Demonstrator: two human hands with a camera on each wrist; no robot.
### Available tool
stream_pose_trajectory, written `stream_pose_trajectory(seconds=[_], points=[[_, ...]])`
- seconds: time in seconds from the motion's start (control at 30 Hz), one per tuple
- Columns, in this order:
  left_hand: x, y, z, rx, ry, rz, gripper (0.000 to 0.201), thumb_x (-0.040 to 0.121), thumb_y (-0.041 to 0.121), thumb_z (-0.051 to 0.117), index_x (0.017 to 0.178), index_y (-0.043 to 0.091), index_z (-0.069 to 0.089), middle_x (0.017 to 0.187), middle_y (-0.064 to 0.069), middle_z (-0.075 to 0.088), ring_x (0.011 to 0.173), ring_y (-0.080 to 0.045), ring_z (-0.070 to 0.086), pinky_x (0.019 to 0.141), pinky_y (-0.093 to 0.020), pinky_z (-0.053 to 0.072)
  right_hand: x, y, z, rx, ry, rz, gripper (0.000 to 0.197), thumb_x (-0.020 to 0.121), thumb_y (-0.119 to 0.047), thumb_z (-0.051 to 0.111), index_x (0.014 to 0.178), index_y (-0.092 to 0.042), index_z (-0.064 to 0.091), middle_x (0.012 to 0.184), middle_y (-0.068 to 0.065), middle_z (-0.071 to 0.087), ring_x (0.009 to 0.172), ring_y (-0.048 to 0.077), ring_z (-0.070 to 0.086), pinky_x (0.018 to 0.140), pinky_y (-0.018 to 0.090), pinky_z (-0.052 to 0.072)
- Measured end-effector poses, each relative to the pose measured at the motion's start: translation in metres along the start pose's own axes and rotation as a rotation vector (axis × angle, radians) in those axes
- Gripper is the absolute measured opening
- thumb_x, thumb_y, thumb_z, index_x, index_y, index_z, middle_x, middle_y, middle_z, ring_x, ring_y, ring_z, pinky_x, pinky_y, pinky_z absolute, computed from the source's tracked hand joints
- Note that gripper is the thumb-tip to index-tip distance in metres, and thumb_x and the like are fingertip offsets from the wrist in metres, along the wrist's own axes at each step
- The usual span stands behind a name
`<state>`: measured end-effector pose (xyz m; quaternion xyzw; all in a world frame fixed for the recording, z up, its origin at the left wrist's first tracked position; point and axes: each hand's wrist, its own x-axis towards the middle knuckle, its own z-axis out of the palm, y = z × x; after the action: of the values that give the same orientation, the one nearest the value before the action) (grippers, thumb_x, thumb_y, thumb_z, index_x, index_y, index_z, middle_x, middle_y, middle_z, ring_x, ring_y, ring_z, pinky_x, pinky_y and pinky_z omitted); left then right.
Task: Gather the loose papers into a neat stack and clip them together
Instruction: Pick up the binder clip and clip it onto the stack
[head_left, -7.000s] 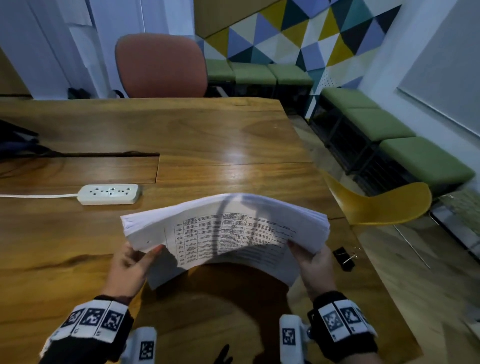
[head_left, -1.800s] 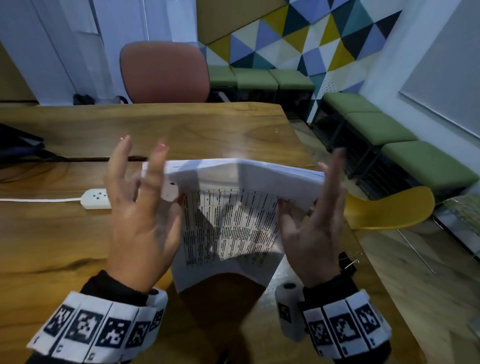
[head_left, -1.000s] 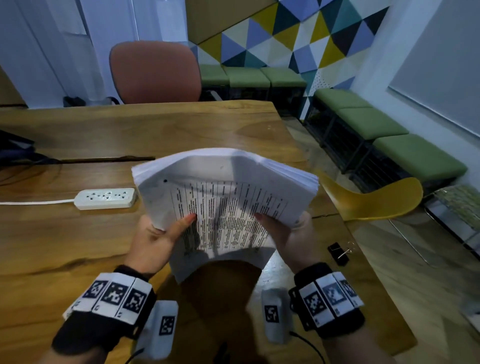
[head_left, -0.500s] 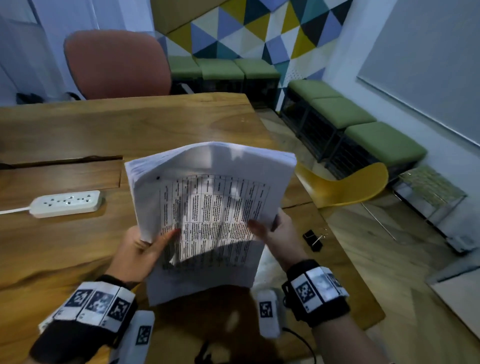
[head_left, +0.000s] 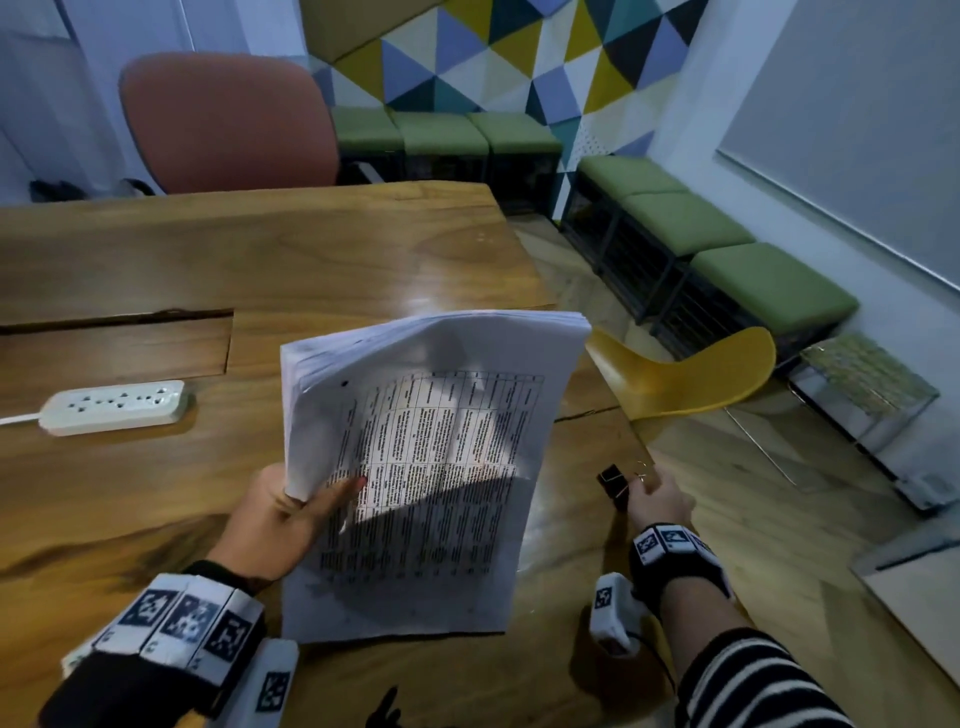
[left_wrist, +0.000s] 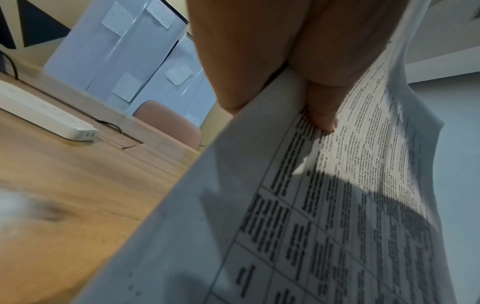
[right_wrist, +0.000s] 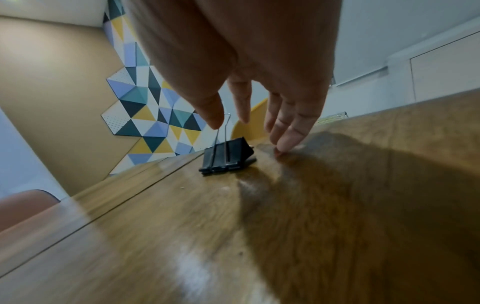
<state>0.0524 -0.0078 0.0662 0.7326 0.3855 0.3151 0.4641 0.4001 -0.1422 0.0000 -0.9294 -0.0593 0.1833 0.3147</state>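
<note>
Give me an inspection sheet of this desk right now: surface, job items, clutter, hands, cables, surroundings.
Surface: wooden table, glossy, with a cut-out seam.
Job's things: paper stack held upright off the table; black binder clip on the table near its right edge.
Clutter: nothing seen.
Hands: left hand grips the stack's left edge; right hand open over the clip, not yet gripping.
Cables: white power strip with its cord running left.
Surroundings: red chair, yellow chair, green benches.

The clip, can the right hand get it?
Probably yes. The right hand is right over the clip on the table, fingers open, thumb near its wire handle, and nothing lies between them.
</note>
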Motion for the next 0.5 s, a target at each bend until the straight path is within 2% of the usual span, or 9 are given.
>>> stream_pose_trajectory(seconds=[0.13, 0.2, 0.27, 0.37, 0.43, 0.5], points=[[-0.001, -0.006, -0.001, -0.021, 0.043, -0.028, 0.073, 0.064, 0.058, 0.068, 0.08, -0.013, 0.059, 0.08, -0.038, 0.062, 0.075, -0.05, 0.06, 0.067, -0.058, 0.052, 0.007, 0.001, 0.001, -0.01, -0.024, -0.081, 0.042, 0.09, -0.027, 0.052, 0.131, -0.019, 0.05, 0.13, 0.022, 0.05, 0.115, 0.038, 0.05, 0.098, 0.045, 0.042], [-0.001, -0.008, -0.002, -0.025, 0.045, -0.04, 0.076, 0.063, 0.061, 0.069, 0.082, -0.012, 0.059, 0.083, -0.039, 0.061, 0.077, -0.051, 0.059, 0.07, -0.06, 0.05, 0.008, 0.0, 0.002, 0.045, -0.022, -0.104, 0.032, 0.089, -0.025, 0.055, 0.119, -0.017, 0.061, 0.122, 0.017, 0.06, 0.108, 0.034, 0.056, 0.09, 0.039, 0.046], [-0.002, -0.008, -0.002, -0.011, 0.056, -0.036, 0.074, 0.062, 0.064, 0.068, 0.082, -0.007, 0.058, 0.083, -0.037, 0.062, 0.078, -0.051, 0.059, 0.071, -0.06, 0.05, 0.005, -0.004, 0.002, 0.078, -0.053, -0.088, 0.023, 0.087, -0.024, 0.057, 0.106, -0.015, 0.067, 0.11, 0.012, 0.066, 0.095, 0.03, 0.059, 0.077, 0.031, 0.044], [-0.003, -0.004, -0.001, -0.004, 0.07, -0.017, 0.063, 0.062, 0.063, 0.067, 0.083, 0.005, 0.056, 0.082, -0.034, 0.063, 0.078, -0.047, 0.06, 0.071, -0.058, 0.052, 0.0, -0.012, 0.004, 0.159, -0.181, -0.068, 0.017, 0.084, -0.019, 0.061, 0.094, -0.006, 0.069, 0.092, 0.012, 0.064, 0.075, 0.024, 0.056, 0.065, 0.028, 0.042], [-0.004, -0.004, -0.001, -0.001, 0.055, 0.004, 0.065, 0.065, 0.063, 0.065, 0.082, 0.001, 0.055, 0.08, -0.035, 0.061, 0.076, -0.048, 0.059, 0.069, -0.058, 0.052, -0.008, -0.019, 0.006, 0.258, -0.317, -0.046, 0.008, 0.082, -0.008, 0.063, 0.086, -0.001, 0.066, 0.092, 0.016, 0.063, 0.076, 0.024, 0.058, 0.069, 0.035, 0.05], [-0.004, -0.007, -0.003, 0.0, 0.038, 0.004, 0.076, 0.067, 0.062, 0.064, 0.083, -0.012, 0.051, 0.077, -0.037, 0.058, 0.073, -0.05, 0.057, 0.067, -0.059, 0.051, -0.018, -0.024, 0.007, 0.341, -0.459, -0.036, 0.001, 0.081, -0.001, 0.061, 0.08, -0.001, 0.061, 0.097, 0.02, 0.062, 0.088, 0.03, 0.061, 0.084, 0.044, 0.053]])
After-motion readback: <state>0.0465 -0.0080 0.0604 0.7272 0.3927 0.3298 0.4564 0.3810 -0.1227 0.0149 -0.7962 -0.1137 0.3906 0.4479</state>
